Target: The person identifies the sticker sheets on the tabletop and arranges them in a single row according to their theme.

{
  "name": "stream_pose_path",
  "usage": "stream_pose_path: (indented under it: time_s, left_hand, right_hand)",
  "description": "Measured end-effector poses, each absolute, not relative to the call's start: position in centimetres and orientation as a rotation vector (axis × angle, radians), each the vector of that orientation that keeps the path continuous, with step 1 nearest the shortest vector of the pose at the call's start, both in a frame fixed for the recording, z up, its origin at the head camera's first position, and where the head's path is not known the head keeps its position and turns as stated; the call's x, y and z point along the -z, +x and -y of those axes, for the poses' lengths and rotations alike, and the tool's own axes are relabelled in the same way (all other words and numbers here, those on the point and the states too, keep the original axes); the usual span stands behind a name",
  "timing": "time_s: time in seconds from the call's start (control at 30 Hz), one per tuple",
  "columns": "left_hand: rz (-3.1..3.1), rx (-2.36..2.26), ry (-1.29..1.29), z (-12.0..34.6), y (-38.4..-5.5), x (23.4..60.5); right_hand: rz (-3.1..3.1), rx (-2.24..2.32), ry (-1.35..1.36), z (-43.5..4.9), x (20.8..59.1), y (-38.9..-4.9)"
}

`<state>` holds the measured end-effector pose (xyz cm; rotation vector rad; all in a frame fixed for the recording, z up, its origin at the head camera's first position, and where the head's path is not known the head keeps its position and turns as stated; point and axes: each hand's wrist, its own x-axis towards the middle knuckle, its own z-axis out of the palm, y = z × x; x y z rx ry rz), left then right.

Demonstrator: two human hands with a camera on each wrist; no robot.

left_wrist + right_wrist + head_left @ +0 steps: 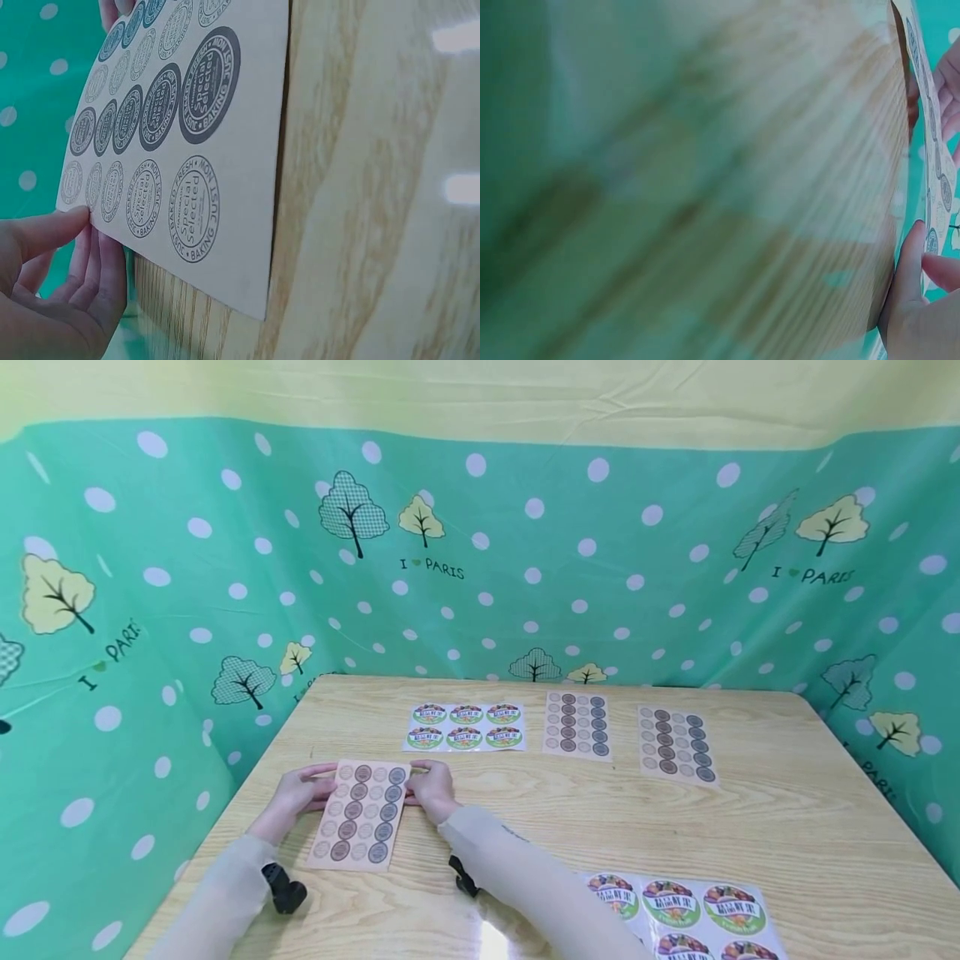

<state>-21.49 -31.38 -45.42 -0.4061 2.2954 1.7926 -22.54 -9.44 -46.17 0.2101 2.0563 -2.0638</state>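
Observation:
A pale sheet of round stickers (372, 814), with columns of brown, grey and light circles, is held between both hands at the left of the table. My left hand (295, 795) pinches its left edge, thumb on top and fingers beneath, as the left wrist view shows. Its stickers (201, 86) read "Special Selected" there. On the opposite edge, near the upper corner, my right hand (435, 792) grips the sheet; some of its fingers are hidden behind the paper. Seen edge-on in the right wrist view, the sheet (932, 139) stands raised off the wood at least partly.
Two similar sticker sheets (577, 724) (678, 745) lie farther back on the wooden table (795, 827). A white sheet of fruit labels (465, 727) lies at the back, and a larger one (705, 903) at the front right. A green patterned curtain (465, 610) surrounds the table.

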Motion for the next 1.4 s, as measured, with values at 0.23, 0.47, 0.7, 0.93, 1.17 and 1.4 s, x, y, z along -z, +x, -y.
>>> stream_pose_path:
  time_s: [0.23,0.47,0.7,0.93,1.17,1.4]
  left_hand:
    - [-2.318,-1.763,-0.396,31.4,-21.3,45.3]
    - [-2.351,-1.725,-0.425,31.4,-21.3,45.3]
    - [-2.434,-1.649,-0.445,31.0,-21.5,45.4]
    - [-2.476,-1.628,-0.431,30.8,-21.5,45.3]
    - [-2.619,-1.505,-0.385,30.3,-21.4,45.2]
    - [-2.806,-1.371,-0.232,29.0,-21.8,45.1]
  right_hand:
    - [-2.097,2.015,0.196,9.6,46.1,-22.7]
    - [-2.124,1.975,0.196,9.6,46.0,-22.8]
    - [-2.172,1.933,0.229,9.8,46.2,-23.3]
    - [-2.215,1.927,0.164,9.5,46.1,-23.4]
    - [-2.237,1.827,-0.015,8.3,45.1,-23.1]
    - [-2.197,1.76,-0.153,6.3,44.5,-23.7]
